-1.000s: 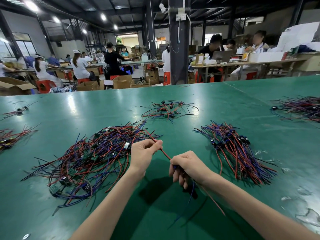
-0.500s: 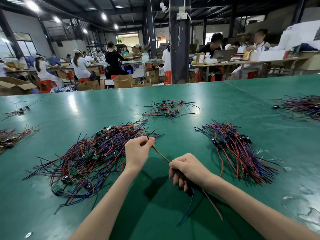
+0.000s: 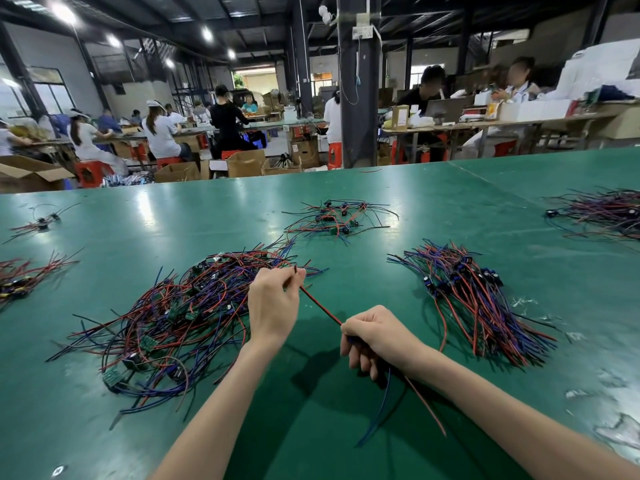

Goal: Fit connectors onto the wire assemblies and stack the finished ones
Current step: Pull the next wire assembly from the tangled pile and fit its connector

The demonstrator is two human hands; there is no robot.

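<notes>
A red wire (image 3: 320,307) runs taut between my two hands above the green table (image 3: 346,427). My left hand (image 3: 273,306) pinches its far end beside the loose tangle of red, blue and black wires with small green boards (image 3: 166,317). My right hand (image 3: 374,336) grips the near part of the same assembly; a blue lead and a red lead (image 3: 381,407) hang from under the fist. What sits inside the fist is hidden. To the right lies an ordered stack of wire assemblies with dark connectors (image 3: 474,292).
A smaller wire bunch (image 3: 336,218) lies farther back at the centre, more bunches at the far right (image 3: 602,213) and the left edge (image 3: 20,278). Tape scraps (image 3: 616,431) dot the near right. Other people work at benches beyond the table.
My left hand has slid away from me along the red wire toward the tangle, stretching the wire out. My right hand has stayed almost in place.
</notes>
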